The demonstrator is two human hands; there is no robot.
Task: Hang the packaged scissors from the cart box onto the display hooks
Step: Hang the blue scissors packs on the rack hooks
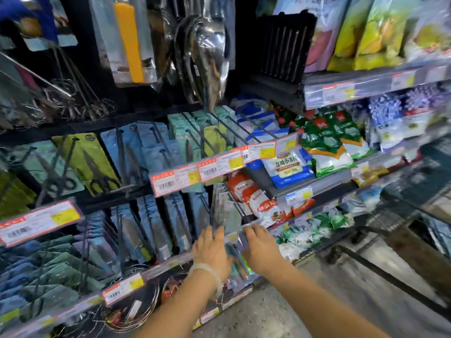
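While both hands meet at the lower hook row, packaged scissors (233,222) stand upright between them, long axis vertical, left hand (211,248) pinching one edge, right hand (260,245) the other, display hook (238,206) just above

Black hook rack (136,191) with hanging, seemingly scissor, packs (85,162).

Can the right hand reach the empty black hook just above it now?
Probably yes. The right hand is just below the black hook, and nothing seems to block the way, though both hands hold a blurred package.
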